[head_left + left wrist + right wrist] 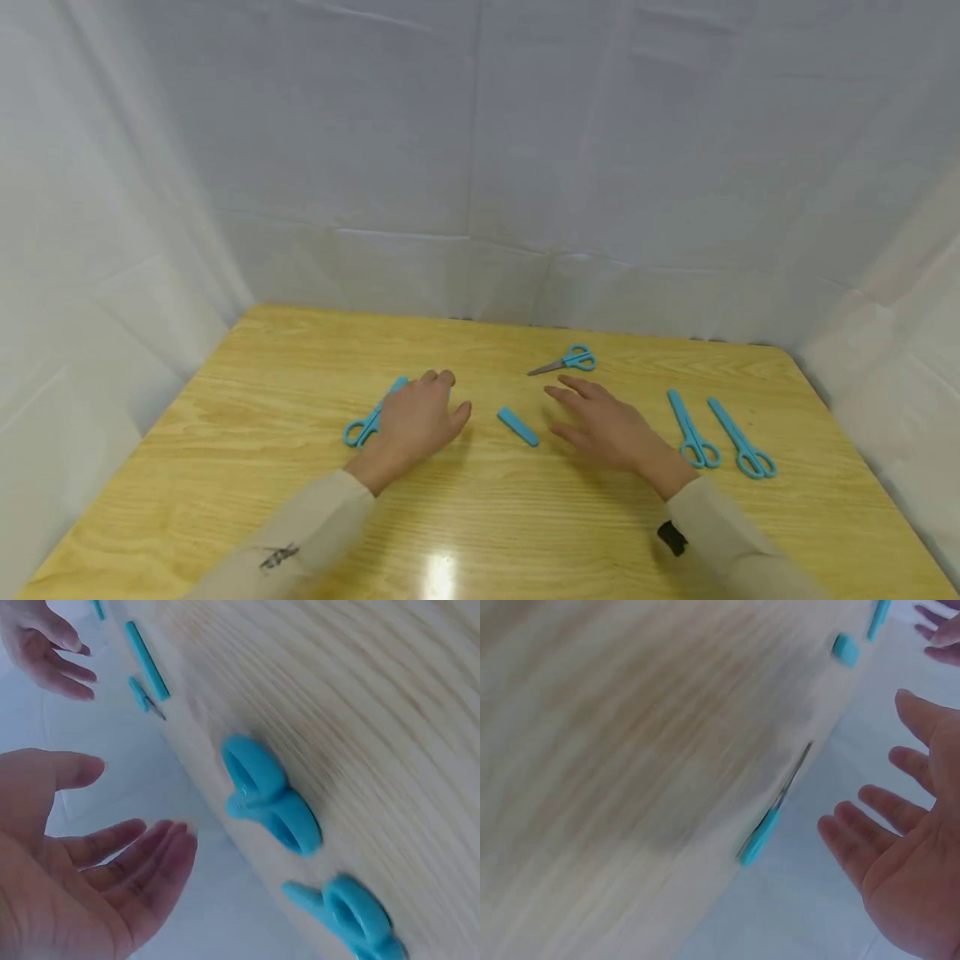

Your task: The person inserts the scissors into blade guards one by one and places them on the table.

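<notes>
My left hand [415, 422] hovers over a pair of blue-handled scissors [362, 431] in a blue sheath and partly covers it. In the left wrist view the fingers are loosely bent and hold nothing. Two sets of blue scissor handles [255, 769] show beside that hand; the second pair is mostly hidden in the head view. My right hand [609, 427] is held above the table with spread fingers and nothing in its grasp. Just beyond it lie unsheathed scissors [579, 358], blades pointing left. A loose blue sheath [517, 427] rests between the hands.
Two more sheathed blue scissors, one [688, 429] nearer and one [741, 437] farther right, lie to the right of my right hand. The wooden table [247, 467] meets white sheeting [360, 167] at the back, with more sheeting at both sides.
</notes>
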The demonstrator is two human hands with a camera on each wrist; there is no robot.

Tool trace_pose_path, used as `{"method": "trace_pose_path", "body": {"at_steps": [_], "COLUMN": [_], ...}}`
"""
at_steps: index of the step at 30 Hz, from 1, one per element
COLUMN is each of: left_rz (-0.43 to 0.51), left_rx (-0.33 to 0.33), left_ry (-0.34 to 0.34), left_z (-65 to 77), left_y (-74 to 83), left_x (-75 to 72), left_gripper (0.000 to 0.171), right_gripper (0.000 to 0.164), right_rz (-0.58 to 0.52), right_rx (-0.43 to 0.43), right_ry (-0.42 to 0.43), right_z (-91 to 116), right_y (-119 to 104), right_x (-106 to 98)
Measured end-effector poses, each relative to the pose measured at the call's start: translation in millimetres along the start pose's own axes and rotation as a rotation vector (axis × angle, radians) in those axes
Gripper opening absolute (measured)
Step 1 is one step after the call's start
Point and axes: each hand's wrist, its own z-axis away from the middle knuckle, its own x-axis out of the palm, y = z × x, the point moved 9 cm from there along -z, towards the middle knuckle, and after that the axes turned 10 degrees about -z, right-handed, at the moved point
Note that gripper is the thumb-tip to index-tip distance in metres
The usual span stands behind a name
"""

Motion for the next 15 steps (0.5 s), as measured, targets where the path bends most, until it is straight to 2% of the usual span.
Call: {"method": "trace_pose_path", "body": {"at_steps": [3,9,15], "left_rz": [0.079,0.139,0.142], "left_rx": [-0.021,-0.048,-0.071], "left_ry": [-0.072,-0.188,-0.218], "left_z": [-6.2,-11.2,-13.7], "left_y": [12.6,35.2,47.6], "left_x": [11.1,32.0,43.3], "left_gripper": [0.049,0.051,0.040], "right_gripper": [0.056,0.056,0.056], "right_rz": [-0.007,-0.038,-0.075], "right_rx": [0.006,0.005,-0.022], "right_ry": [0.002,-0.019,0.018], "right_z": [-0.6,-8.5,-17.8], "right_y": [11.8,33.4,56.2], "right_x": [-5.1,-3.2,-4.8]}}
